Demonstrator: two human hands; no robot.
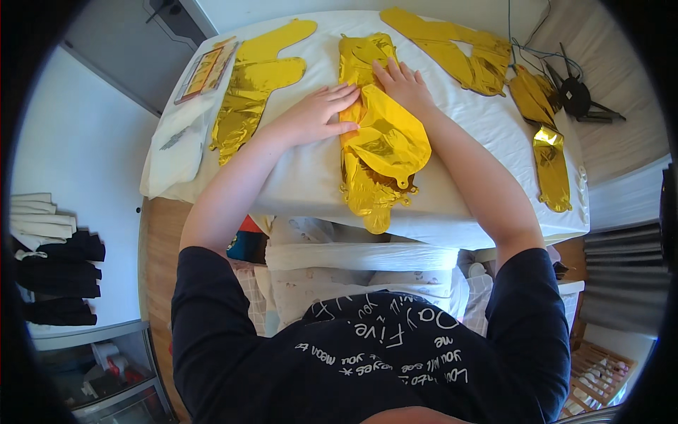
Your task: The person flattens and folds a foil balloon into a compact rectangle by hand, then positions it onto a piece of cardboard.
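A stack of flat, uninflated gold foil balloons (392, 138) lies in front of me on the white-covered table, its near end folded and wrinkled. My left hand (318, 116) rests at the stack's left edge, fingertips on the foil and thumb held apart from the fingers. Across the upper part of the same foil, my right hand (405, 86) lies flat with its fingers spread. Neither hand is closed around anything. What lies under the palms is hidden.
More flat gold foil balloons lie at the left (258, 78), the far right (452, 46) and the right edge (547, 141). A clear plastic bag (180, 145) sits at the left edge, near a flat packet (205, 74). A black router-like device (575, 95) with cables stands at right.
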